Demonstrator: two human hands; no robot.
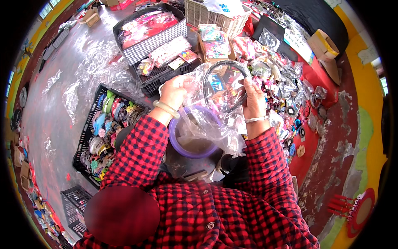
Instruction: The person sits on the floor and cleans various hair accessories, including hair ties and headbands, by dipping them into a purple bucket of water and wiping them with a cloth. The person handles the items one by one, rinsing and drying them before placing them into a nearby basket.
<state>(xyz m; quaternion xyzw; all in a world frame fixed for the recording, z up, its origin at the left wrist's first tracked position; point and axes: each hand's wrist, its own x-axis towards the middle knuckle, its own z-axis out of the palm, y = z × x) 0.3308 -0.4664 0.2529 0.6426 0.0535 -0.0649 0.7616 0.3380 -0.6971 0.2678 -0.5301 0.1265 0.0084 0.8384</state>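
In front of me, above a purple basin (172,143), I hold up a clear plastic bag (199,128). Its loose lower part hangs over the basin. My left hand (175,90) is closed on the bag's left side. At the right, my right hand (254,99) grips a black hoop (227,63), which looks like one or more headbands. Clear plastic overlaps the hoop, and I cannot tell whether it lies inside the bag. A blue card (216,82) shows within the hoop.
A black crate (89,139) of colourful headbands stands left. Ahead are a patterned bin (166,36) of packets, a dark crate (151,87) and a beige basket (195,14). Bagged hair accessories (286,87) pile up at right. Plastic film (72,101) lies on the floor.
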